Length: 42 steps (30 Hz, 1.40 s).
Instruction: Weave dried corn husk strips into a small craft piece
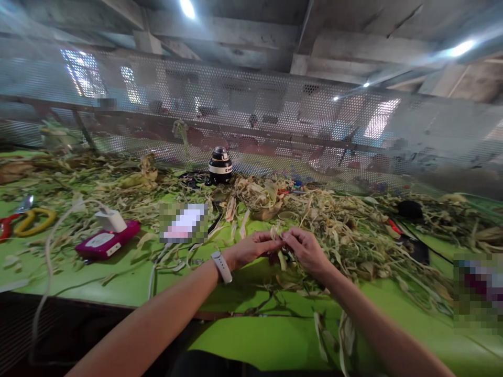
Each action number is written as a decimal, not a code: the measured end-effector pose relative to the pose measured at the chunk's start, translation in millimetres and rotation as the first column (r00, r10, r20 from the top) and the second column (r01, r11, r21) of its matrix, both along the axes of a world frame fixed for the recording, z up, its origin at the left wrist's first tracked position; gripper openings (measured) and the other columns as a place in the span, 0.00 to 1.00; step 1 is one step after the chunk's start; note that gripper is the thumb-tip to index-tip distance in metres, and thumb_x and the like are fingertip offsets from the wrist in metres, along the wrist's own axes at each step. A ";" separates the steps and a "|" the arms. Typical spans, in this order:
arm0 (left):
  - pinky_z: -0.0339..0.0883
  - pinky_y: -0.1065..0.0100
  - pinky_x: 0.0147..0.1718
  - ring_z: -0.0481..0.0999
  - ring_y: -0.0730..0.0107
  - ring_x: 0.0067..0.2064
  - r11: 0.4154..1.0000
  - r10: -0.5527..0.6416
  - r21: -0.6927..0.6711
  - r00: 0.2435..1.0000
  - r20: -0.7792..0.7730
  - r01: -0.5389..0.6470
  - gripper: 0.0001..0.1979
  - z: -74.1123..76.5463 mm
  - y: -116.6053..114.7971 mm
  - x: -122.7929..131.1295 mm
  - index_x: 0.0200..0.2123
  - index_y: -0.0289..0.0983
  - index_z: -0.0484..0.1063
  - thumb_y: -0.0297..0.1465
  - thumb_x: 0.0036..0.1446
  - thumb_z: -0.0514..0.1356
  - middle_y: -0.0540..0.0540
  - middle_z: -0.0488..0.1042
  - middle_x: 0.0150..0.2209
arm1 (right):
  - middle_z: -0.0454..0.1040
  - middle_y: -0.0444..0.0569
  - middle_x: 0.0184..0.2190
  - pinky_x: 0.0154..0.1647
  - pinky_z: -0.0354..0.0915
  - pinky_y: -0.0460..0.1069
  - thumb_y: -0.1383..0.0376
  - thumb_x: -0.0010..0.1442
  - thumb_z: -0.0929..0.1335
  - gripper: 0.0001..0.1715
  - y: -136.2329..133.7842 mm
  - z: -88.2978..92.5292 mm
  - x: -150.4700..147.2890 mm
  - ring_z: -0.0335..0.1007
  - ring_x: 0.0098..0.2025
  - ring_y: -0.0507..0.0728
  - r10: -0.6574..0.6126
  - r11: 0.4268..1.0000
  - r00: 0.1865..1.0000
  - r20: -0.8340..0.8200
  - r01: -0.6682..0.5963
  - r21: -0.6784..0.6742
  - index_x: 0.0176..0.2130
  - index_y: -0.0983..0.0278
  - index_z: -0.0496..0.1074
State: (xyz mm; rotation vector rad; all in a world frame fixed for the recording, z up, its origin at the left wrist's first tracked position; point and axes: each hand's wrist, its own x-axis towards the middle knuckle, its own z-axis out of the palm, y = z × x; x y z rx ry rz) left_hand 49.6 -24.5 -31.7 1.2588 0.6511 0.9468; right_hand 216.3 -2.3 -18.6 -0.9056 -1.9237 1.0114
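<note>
My left hand (248, 250), with a pale watch on its wrist, meets my right hand (304, 251) over the green table (220, 285). Both hands are closed, thumbs and fingers pinching a pale, dry leaf strip (282, 261). One bit of it pokes up above the fingertips and another hangs below them. The fingers partly cover it. Behind and to the right of my hands spreads a heap of dry leaf strips (334, 230), pale yellow and greenish. Two long strips (346, 335) droop over the table's front edge below my right forearm.
At left lie yellow-handled scissors (36, 220) and a magenta power strip (108, 242) with a white charger (111, 220) and cable. A blurred-out phone (184, 222) rests nearby. A black-and-white bottle (220, 166) stands before the perforated metal screen (255, 99). A black round object (409, 209) sits at right.
</note>
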 end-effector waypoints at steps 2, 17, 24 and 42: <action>0.64 0.70 0.29 0.68 0.76 0.25 1.000 0.000 -0.018 1.000 0.011 0.000 0.14 0.0 -0.8 1.0 0.29 0.34 0.73 0.40 0.46 0.64 0.52 0.69 0.24 | 0.51 0.38 0.18 0.21 0.47 0.45 0.52 0.55 0.63 0.21 1.2 0.3 1.7 0.46 0.21 0.48 -0.023 1.000 1.000 0.000 0.023 -0.020 0.20 0.63 0.57; 0.61 0.73 0.27 0.64 0.79 0.24 0.953 0.302 -0.047 0.952 0.057 -0.300 0.15 4.0 2.5 4.7 0.28 0.35 0.66 0.36 0.42 0.67 0.54 0.67 0.22 | 0.55 0.39 0.19 0.21 0.51 0.45 0.51 0.60 0.58 0.21 0.8 -6.3 1.7 0.51 0.21 0.49 0.142 0.990 0.973 0.183 -0.137 -0.040 0.25 0.62 0.58; 0.66 0.68 0.36 0.68 0.76 0.28 0.928 0.363 -0.120 0.928 0.078 -0.353 0.13 6.0 3.2 5.6 0.31 0.37 0.65 0.32 0.44 0.66 0.55 0.67 0.24 | 0.53 0.39 0.19 0.23 0.49 0.45 0.54 0.61 0.59 0.20 0.4 -3.4 0.5 0.49 0.22 0.49 0.146 0.987 0.969 0.201 -0.157 0.039 0.23 0.63 0.56; 0.68 0.67 0.30 0.76 0.68 0.28 0.964 0.265 -0.038 0.964 0.017 -0.264 0.22 3.2 3.5 0.6 0.36 0.36 0.64 0.42 0.42 0.66 0.48 0.77 0.29 | 0.66 0.49 0.29 0.35 0.59 0.48 0.60 0.62 0.60 0.12 -7.0 4.4 8.5 0.62 0.33 0.55 -0.440 0.669 0.884 0.156 0.208 0.713 0.30 0.62 0.64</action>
